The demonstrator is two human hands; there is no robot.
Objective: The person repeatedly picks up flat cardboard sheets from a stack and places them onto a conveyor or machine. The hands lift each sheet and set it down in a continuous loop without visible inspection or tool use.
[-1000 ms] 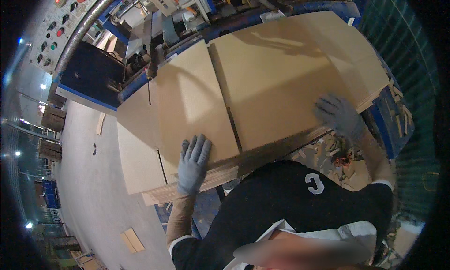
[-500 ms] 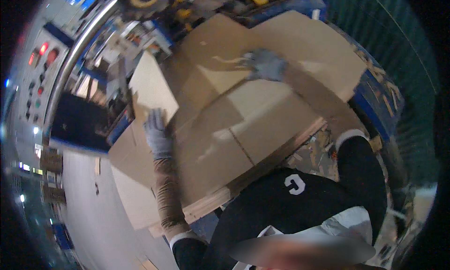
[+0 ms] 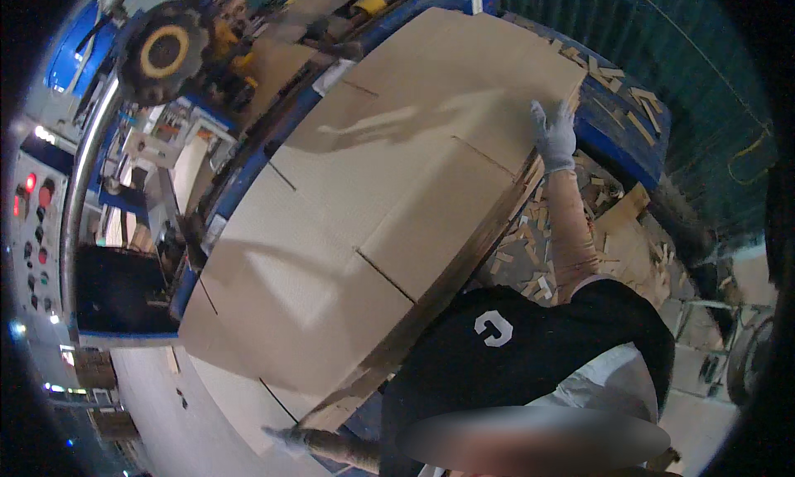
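Observation:
A long stack of flat brown cardboard sheets [image 3: 331, 204] lies slantwise before me, its top sheet marked by several dark slots. At the stack's right end is my right hand [image 3: 555, 137] in a grey glove, fingers apart and pointing away, beside the sheets' edge. My left hand [image 3: 286, 438], also gloved in grey, is at the near left corner of the stack. It shows side-on with its fingers stretched out to the left; whether it touches the cardboard I cannot tell. Neither hand grips anything that I can see.
Beyond the stack stands a machine with a blue frame, a black handwheel [image 3: 163, 53] and a metal rail [image 3: 99, 150]. A control panel [image 3: 35, 237] with buttons is at the left. Cardboard scraps [image 3: 530, 249] litter the right side, and more lie on a blue surface [image 3: 617, 137].
The bent, overlapping sheets now lie flat along the machine. My left hand has come back to the near left corner, my right hand to the right end. The view has shifted.

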